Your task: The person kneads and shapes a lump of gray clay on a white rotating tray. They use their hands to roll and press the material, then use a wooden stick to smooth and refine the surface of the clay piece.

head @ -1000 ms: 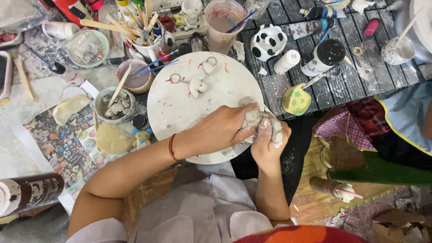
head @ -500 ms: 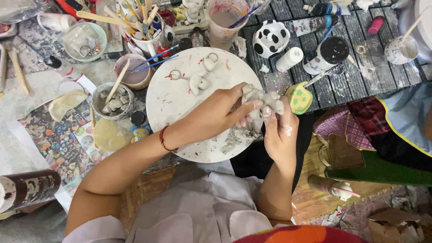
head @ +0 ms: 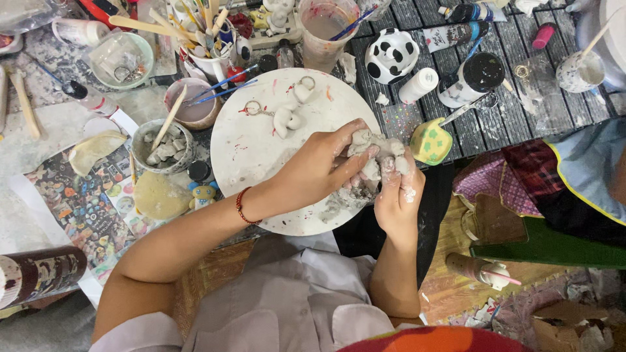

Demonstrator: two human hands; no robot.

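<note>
The dark slatted table (head: 502, 124) runs across the top of my view, crowded with craft things, and printed paper sheets (head: 72, 208) cover its left part. On it in front of me lies the round white board (head: 261, 150), smeared with pink and grey marks. My left hand (head: 316, 171) reaches across the board's lower right part, fingers curled and pressing into a lump of grey clay (head: 375, 153) at the board's right edge. My right hand (head: 398, 195) comes up from below and closes on the same lump from the other side, its fingers dusted white. So both hands are wrapped tight around the clay, which sits between them, partly over the board's rim. A red cord bracelet (head: 242, 205) circles my left wrist.

At the board's far side rest small white clay figures with metal key rings (head: 290, 114). Just right of my hands stands a yellow painted piece with green spots (head: 430, 141). Beyond it are a white bottle with a black cap (head: 471, 79) and a black-and-white spotted cow figure (head: 391, 55). Left of the board sit a tub of grey clay bits with a wooden stick (head: 163, 145), a cup of pinkish water (head: 192, 104), and a white cup full of brushes (head: 208, 45). A small blue and yellow toy figure (head: 204, 193) stands near the board's lower left edge.
</note>
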